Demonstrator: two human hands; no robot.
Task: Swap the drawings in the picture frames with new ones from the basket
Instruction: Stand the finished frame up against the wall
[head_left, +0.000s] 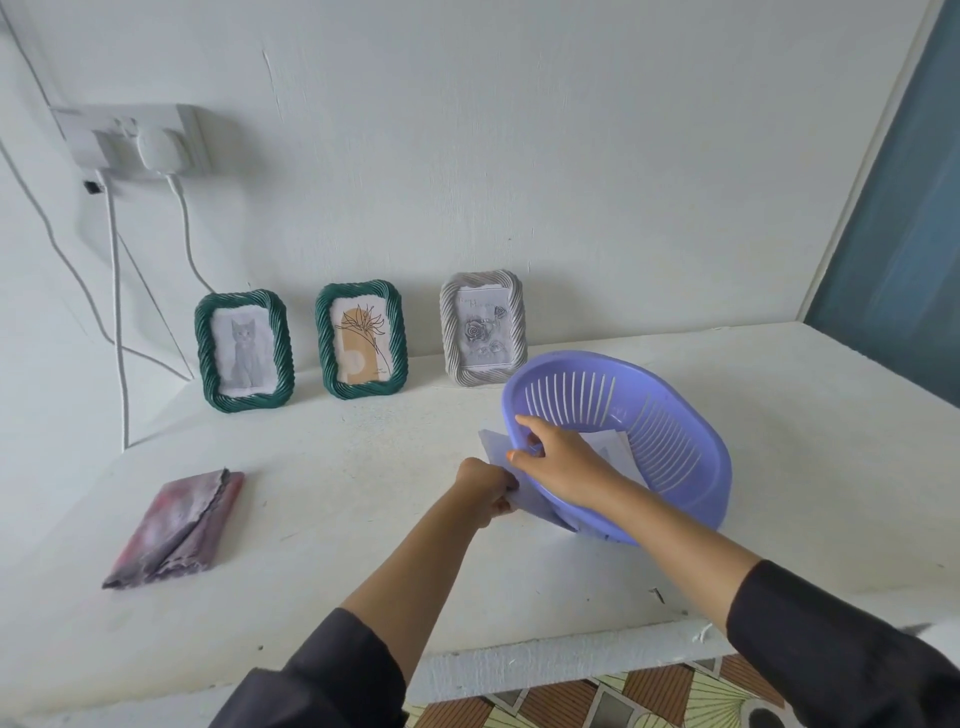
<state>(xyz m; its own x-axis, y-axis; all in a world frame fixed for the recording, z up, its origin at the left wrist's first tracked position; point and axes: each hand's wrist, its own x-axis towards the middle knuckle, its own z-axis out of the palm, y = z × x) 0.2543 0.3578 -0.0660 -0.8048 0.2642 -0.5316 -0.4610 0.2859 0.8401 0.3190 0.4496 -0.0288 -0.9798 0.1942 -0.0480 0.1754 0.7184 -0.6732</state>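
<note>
White wall (571, 156) rises behind a white table (363, 519), and along the seam between them we see three picture frames standing upright in a row: a green frame (244, 351) with a cat drawing, a second green frame (360, 340) just beside it with a flower drawing, and further right a grey frame (483, 328) with roses. Just in front of the grey frame sits the purple basket (714, 467), tipped up on its side so that its opening faces us. The right hand (558, 452) grips the basket's near rim, fingers curled over the edge. The left hand (485, 491) pinches a pale sheet (493, 447) that stands against the outside of that rim, beneath the right hand. More white papers (610, 444) lie inside the basket. Well to the left, a folded pink-grey cloth (176, 530) rests flat on the table. Up on the wall we see a socket (140, 137) with white cables (119, 312) hanging down.
</note>
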